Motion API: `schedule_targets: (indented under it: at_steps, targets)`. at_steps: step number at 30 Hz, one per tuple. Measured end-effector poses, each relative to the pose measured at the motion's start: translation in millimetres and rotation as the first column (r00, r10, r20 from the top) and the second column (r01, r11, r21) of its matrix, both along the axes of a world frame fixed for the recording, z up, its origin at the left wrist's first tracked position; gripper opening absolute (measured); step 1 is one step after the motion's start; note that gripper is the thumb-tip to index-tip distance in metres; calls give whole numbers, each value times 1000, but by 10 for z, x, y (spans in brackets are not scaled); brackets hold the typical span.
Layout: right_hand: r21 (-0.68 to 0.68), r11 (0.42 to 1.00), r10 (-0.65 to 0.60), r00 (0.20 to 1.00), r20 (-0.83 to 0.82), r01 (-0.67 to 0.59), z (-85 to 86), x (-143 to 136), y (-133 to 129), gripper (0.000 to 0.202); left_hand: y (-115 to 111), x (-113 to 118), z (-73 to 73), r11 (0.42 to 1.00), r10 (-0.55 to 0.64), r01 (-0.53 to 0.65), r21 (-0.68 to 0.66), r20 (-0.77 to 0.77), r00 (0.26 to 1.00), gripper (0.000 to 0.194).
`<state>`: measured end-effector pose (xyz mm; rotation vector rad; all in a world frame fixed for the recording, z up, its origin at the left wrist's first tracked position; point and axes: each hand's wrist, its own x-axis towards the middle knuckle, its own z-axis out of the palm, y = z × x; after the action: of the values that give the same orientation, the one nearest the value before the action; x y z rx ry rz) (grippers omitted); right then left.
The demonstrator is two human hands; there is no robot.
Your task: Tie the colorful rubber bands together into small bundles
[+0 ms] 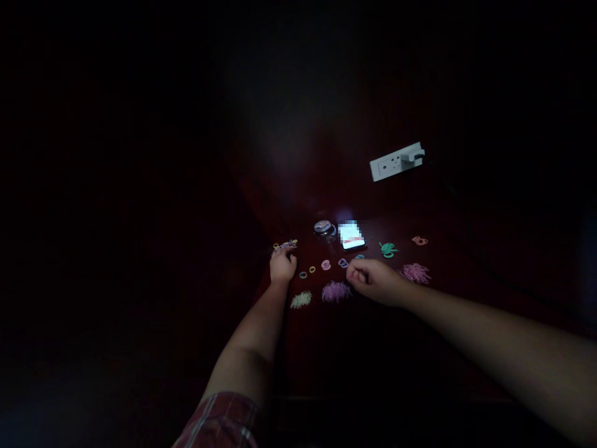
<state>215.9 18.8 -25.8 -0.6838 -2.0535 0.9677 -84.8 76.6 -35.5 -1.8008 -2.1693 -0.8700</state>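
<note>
Right hand (368,278) curled, left lower (282,264)

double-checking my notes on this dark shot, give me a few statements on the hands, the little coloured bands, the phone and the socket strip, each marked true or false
1. The phone has a lit screen. True.
2. The pale yellow heap is to the right of the purple heap. False: it is to the left.
3. The green bands lie between the phone and the orange bands. True.
4. The left hand is on the phone. False: it is at the mixed-colour pile.
5. The right hand has its fingers curled in. True.
6. The socket strip has nothing plugged in. False: a plug sits near its right end.
</note>
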Motion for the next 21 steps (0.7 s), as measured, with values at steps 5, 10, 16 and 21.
schedule_targets:
  at_steps: [5, 10, 16, 21]
  targets:
    - [31, 999, 7, 1000, -13, -7, -23, -10, -2, 7, -325, 186, 133, 976, -106, 91, 199, 64, 992, 20]
    - [25, 1000, 13, 1000, -3, -13, -6, -13, -14, 5, -498, 444, 243, 914, -282, 233, 333, 107, 953, 19]
    - [34, 996, -79, 995, -58, 81, 10, -21, -10, 10, -740, 750, 291, 694, -649, 619, 368, -51, 759, 8]
    - [52, 995, -80, 993, -84, 85, 10, -28, -20, 11, -861, 913, 325, 593, -774, 778, 207, -121, 622, 12]
